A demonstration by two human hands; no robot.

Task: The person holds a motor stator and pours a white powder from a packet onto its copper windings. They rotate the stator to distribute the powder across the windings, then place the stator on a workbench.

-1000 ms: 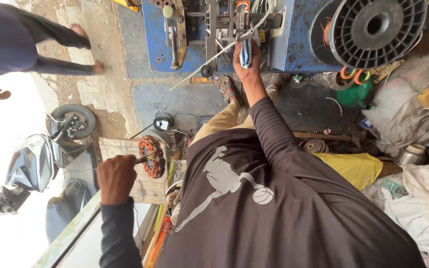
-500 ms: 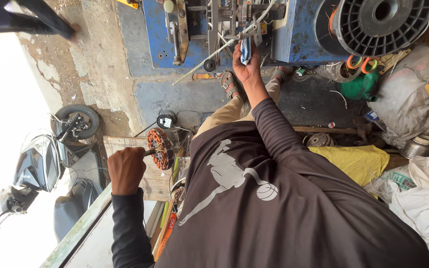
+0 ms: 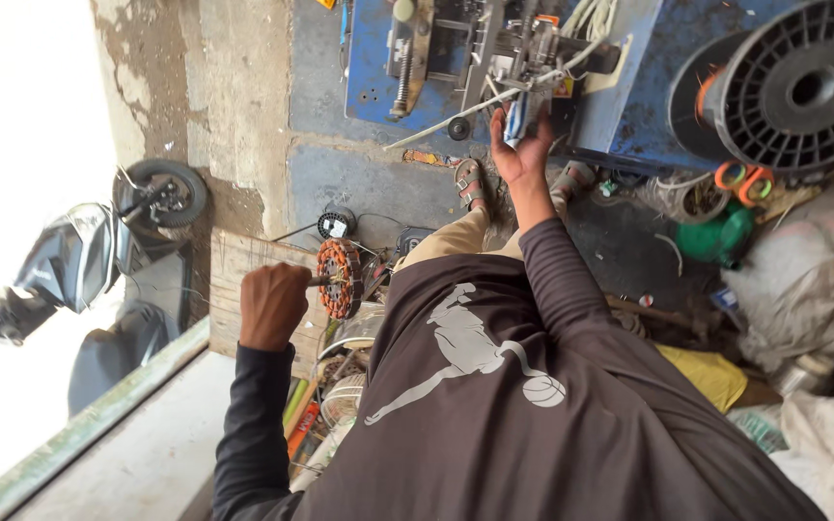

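Observation:
My left hand is closed in a fist around a thin tool whose tip touches a round stator with copper windings. The stator rests at the edge of a wooden board. My right hand reaches forward to a blue winding machine and grips a blue-and-white handle on it. My dark long-sleeved shirt with a pale figure print fills the lower middle and hides my lap.
A big black ribbed spool stands at the top right by the machine. My sandalled foot rests on the concrete floor. A parked scooter stands at the left. Green container, yellow cloth and white sacks crowd the right.
The view has swung slightly left and closer. The other person's legs at the upper left have gone out of view. Both my hands keep their holds.

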